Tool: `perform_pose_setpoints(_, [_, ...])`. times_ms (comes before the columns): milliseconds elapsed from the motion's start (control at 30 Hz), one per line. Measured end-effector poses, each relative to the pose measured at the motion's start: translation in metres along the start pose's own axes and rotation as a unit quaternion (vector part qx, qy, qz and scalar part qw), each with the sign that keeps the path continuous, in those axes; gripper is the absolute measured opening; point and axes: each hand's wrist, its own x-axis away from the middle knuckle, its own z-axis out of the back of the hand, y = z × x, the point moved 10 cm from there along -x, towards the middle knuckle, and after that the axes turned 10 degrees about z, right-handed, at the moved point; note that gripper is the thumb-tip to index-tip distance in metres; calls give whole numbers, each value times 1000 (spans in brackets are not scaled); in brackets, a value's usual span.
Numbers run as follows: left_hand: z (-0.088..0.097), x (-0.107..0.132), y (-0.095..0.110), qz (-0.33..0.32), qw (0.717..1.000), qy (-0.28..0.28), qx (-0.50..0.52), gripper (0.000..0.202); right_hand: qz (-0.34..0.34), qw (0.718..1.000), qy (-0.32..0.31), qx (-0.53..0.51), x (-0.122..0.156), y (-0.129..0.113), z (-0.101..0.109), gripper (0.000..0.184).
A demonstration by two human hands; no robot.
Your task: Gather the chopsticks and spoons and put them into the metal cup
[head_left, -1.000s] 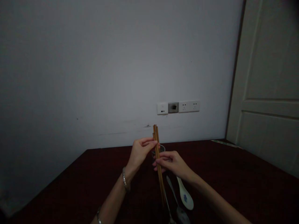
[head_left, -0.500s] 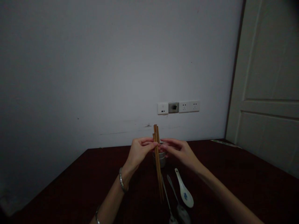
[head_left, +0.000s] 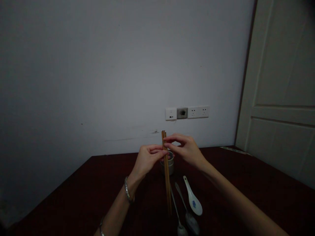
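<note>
Several wooden chopsticks (head_left: pixel 167 177) stand nearly upright in a bundle, tilted slightly, above the dark red table. My left hand (head_left: pixel 147 159) pinches them between thumb and fingers, a little above their middle. Higher up, my right hand (head_left: pixel 184 147) has its thumb and fingertips closed on the upper part of the same bundle. Behind the chopsticks stands a pale cup (head_left: pixel 169 167), partly hidden by them and by my fingers. To the right lie a white ceramic spoon (head_left: pixel 194 201) with a blue mark and two metal spoons (head_left: pixel 191 223).
The dark red table (head_left: pixel 103 183) meets a grey wall (head_left: pixel 123 82) at its back edge. Sockets and switches (head_left: pixel 198 112) are set in the wall above the table. A pale panelled door (head_left: pixel 280 98) stands at the right. A light strip (head_left: pixel 235 150) lies near the table's back right.
My right hand has risen and moved left onto the upper chopsticks. The chopstick tops, uneven before, now sit closer to level. My left hand has barely moved.
</note>
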Motion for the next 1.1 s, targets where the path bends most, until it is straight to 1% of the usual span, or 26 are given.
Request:
perform_pose_setpoints(133, [-3,1,2,-10,1000,-16,-3,26,-15,999,-11,-33,2,2,-5,23])
perform_pose_setpoints(267, [-3,2,2,-15,1000,-16,-5,26,-27,998,-26,-51,4,2,-8,22])
perform_pose_setpoints(500, [-1,-1,-2,-26,999,-9,-40,24,-13,999,-39,-27,5,3,-9,22])
perform_pose_setpoints(600, [3,-4,-2,-30,999,6,-42,24,-5,1000,-30,9,7,4,0,24])
perform_pose_setpoints(700, [15,-13,9,-43,998,39,-26,26,-34,999,4,24,13,15,21,28])
perform_pose_setpoints(767, [29,-24,24,-65,996,67,-9,27,-61,997,31,24,21,27,40,30])
perform_pose_setpoints(833, [42,-41,42,-90,992,85,3,27,-87,994,55,21,30,41,57,31])
perform_pose_setpoints(900, [51,-64,59,-107,990,92,2,25,-110,991,72,14,40,56,71,33])
perform_pose_setpoints(967, [57,-88,71,-115,988,99,-9,22,-129,988,83,6,48,71,79,33])
perform_pose_setpoints(1033, [61,-112,73,-114,987,108,-17,18,-147,986,84,2,55,84,83,33])
perform_pose_setpoints(1100, [63,-134,66,-101,987,123,-25,14,-164,984,76,-4,60,94,83,34])
